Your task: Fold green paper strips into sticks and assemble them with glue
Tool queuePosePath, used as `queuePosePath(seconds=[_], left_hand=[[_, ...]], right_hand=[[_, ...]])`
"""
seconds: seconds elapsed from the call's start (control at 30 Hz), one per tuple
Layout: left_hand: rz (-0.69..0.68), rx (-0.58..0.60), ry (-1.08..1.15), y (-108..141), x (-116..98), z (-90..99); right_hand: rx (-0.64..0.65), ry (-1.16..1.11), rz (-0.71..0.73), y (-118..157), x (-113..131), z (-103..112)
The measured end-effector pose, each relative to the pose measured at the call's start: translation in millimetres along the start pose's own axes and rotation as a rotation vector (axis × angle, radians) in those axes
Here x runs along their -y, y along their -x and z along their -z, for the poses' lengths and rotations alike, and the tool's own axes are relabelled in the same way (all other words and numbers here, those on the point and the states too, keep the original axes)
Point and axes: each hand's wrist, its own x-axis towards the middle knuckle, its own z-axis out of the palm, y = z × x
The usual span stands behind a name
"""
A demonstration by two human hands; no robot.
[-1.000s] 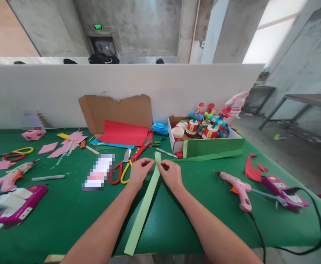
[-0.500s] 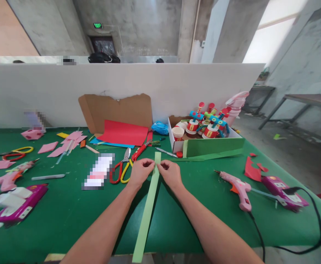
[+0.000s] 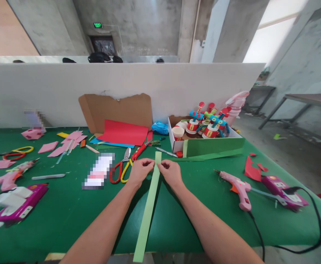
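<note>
Left hand (image 3: 142, 172) and right hand (image 3: 172, 173) close together, both pinching strip (image 3: 148, 211) near top; bottom end extends past table (image 3: 216, 209) near edge. Scissors (image 3: 126, 157) just left of left hand; tabletop spans right hand to glue gun (image 3: 241, 187).

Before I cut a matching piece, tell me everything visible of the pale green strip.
The pale green strip is long, narrow and plain, apparently paper. It runs toward the wearer, past the near edge of the table in view. The left grip and right grip hold opposite edges near its far end, where it seems slightly bent. Whether it touches the table is unclear.
</note>
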Motion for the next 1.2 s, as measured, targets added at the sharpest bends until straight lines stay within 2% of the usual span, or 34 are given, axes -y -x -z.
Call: queuePosePath(seconds=[0.17, 0.53, 0.93, 1.07, 1.2], left_hand=[[0.025, 0.044, 0.066, 1, -3, 1.2], [-0.117, -0.006, -0.239, 0, 2, 1.8], [-0.099, 0.013, -0.25, 0, 2, 2.2], [-0.057, 0.022, -0.182, -1, 4, 3.1], [-0.03, 0.002, -0.119, -3, 3, 7.5]], right_hand=[[0.003, -0.01, -0.001, -1, -3, 0], [0.011, 0.052, 0.002, 0, -2, -1], [0.014, 0.034, -0.021, -1, -4, -1], [0.007, -0.038, -0.053, -2, -6, -1], [0.048, -0.275, -0.184, -4, -12, -3]])
